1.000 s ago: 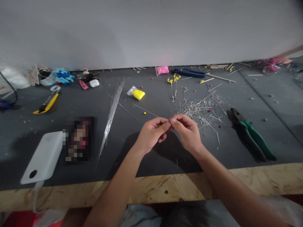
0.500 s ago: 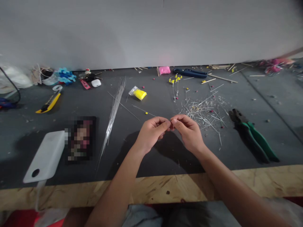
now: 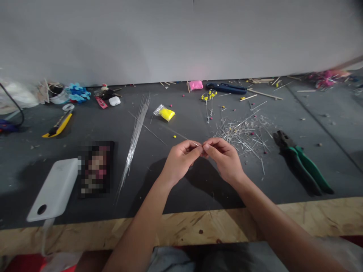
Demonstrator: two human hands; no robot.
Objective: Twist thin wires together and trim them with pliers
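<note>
My left hand (image 3: 181, 160) and my right hand (image 3: 224, 156) meet fingertip to fingertip over the dark tabletop, both closed in a pinch. A thin metal wire (image 3: 190, 141) runs from between their fingertips toward the upper left, its far end faint. The end inside the fingers is hidden. Just beyond my right hand lies a loose heap of short cut wires (image 3: 241, 132). A small yellow bead-like piece (image 3: 174, 136) rests beyond my left hand. Farther left is a bundle of long straight wires (image 3: 136, 132).
Green-handled pliers (image 3: 303, 162) lie at the right. Toward the back are a yellow clay packet (image 3: 166, 113), a pink packet (image 3: 196, 85), yellow-tipped wire pieces (image 3: 209, 95) and a dark blue cutter (image 3: 227, 88). A yellow cutter (image 3: 59, 124), white power bank (image 3: 53, 189) and blurred-out phone (image 3: 98, 168) occupy the left.
The wire shows more plainly at my left fingertips, and the fingers have shifted slightly around it. Both hands stay together in nearly the same place.
</note>
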